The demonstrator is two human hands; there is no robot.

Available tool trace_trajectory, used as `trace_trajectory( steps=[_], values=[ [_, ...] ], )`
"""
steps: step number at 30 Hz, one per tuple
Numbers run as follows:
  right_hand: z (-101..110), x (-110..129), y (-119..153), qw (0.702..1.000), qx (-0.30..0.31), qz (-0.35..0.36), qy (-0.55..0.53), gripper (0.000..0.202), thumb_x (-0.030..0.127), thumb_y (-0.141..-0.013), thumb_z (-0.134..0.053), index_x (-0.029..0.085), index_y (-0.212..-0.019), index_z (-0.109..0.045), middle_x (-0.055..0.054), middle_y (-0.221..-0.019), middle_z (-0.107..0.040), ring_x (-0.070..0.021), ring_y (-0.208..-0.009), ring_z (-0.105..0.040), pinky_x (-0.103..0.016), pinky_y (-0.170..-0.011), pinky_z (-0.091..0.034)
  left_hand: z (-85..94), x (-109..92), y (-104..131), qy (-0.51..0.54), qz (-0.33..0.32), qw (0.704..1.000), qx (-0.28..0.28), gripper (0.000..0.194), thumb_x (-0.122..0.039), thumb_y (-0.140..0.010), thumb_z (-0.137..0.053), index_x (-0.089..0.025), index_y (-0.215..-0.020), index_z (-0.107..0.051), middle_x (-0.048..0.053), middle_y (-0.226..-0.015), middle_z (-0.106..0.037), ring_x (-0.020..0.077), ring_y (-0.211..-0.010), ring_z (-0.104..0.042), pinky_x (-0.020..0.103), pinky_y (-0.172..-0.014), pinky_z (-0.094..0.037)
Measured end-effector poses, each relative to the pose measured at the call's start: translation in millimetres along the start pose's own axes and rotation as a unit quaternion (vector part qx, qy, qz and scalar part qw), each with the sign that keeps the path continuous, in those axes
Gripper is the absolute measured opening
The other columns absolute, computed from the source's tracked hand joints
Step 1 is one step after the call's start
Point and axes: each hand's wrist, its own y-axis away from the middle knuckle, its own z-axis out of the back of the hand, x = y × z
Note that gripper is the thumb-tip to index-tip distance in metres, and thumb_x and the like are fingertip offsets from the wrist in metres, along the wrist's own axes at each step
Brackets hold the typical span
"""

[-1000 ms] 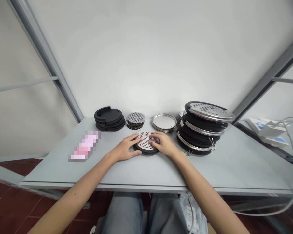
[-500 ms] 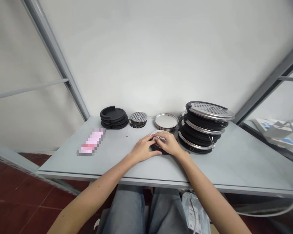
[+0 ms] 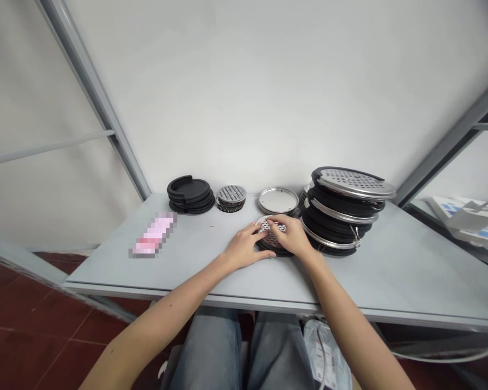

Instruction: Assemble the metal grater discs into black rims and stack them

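A round perforated metal plate (image 3: 273,239) lies in a black ring on the table in front of me. My left hand (image 3: 246,245) grips it from the left, with fingers on its top and the thumb along its near side. From the right, my right hand (image 3: 293,235) curls its fingers over the plate's far edge, with its fingertips on the metal. Both hands hide part of the rim. Just behind them is a pile of shallow silver metal trays (image 3: 277,200). Close to my right hand stands a tall stack of black rings and silver discs (image 3: 341,216).
Black notched rings (image 3: 189,192) are piled at the back left, beside a small stack of perforated metal discs (image 3: 231,196). A blurred pink object (image 3: 156,233) lies at left. White boxes (image 3: 463,219) and a cable are at far right. Grey posts frame the table (image 3: 410,271).
My right hand has shifted slightly and uncovers more of the perforated plate. My left hand stays at its left edge. The whole view has shifted a little.
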Motion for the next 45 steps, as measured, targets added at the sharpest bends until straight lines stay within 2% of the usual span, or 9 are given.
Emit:
trace_trajectory(
  steps=[5,15,22,36,45],
  values=[
    [2.6,-1.7,-1.0,1.0,-0.002,-0.022,0.022,0.028,0.033,-0.089,-0.049,0.017,-0.102,-0.07,-0.009,-0.103,-0.073,-0.0258,-0.097,-0.067,-0.037,-0.088,-0.05,-1.2,-3.6,0.1,-0.016,0.007,1.0,0.0,0.067,-0.061,-0.077,-0.066,-0.023,-0.132,-0.057,0.011,-0.146,-0.046,0.033,-0.136,-0.041,0.046,-0.109,-0.039],
    [3.0,-3.3,-1.8,0.999,-0.027,-0.032,0.027,0.029,0.035,-0.089,-0.049,0.018,-0.1,-0.071,-0.009,-0.099,-0.074,-0.0256,-0.094,-0.068,-0.037,-0.085,-0.051,-0.8,-8.1,-4.8,-0.014,0.004,1.0,0.001,0.064,-0.062,-0.075,-0.067,-0.024,-0.126,-0.062,0.009,-0.142,-0.051,0.0313,-0.129,-0.049,0.044,-0.107,-0.042],
    [6.2,-5.5,-2.9,0.997,-0.051,-0.063,0.018,0.033,0.038,-0.089,-0.051,0.016,-0.099,-0.072,-0.011,-0.101,-0.074,-0.0268,-0.094,-0.069,-0.039,-0.087,-0.052,-7.0,-11.1,-10.2,-0.025,-0.005,1.0,-0.001,0.069,-0.064,-0.075,-0.066,-0.021,-0.129,-0.059,0.011,-0.139,-0.053,0.0316,-0.13,-0.048,0.044,-0.107,-0.042],
    [5.2,-7.9,-2.0,0.996,-0.041,-0.074,0.024,0.031,0.038,-0.089,-0.051,0.018,-0.1,-0.072,-0.009,-0.101,-0.074,-0.0271,-0.096,-0.068,-0.038,-0.085,-0.051,-14.5,-19.5,-14.4,-0.008,-0.014,1.0,-0.006,0.06,-0.061,-0.077,-0.066,-0.024,-0.124,-0.062,0.009,-0.143,-0.048,0.0319,-0.128,-0.049,0.044,-0.107,-0.042],
    [10.5,-10.3,-4.0,0.988,-0.096,-0.109,0.048,0.034,0.041,-0.088,-0.05,0.017,-0.098,-0.073,-0.011,-0.099,-0.074,-0.0287,-0.095,-0.067,-0.039,-0.086,-0.049,-25.6,-27.2,-23.3,-0.025,-0.024,0.999,-0.004,0.066,-0.063,-0.076,-0.065,-0.021,-0.126,-0.061,0.014,-0.141,-0.049,0.0351,-0.13,-0.045,0.048,-0.107,-0.041]
  ],
)
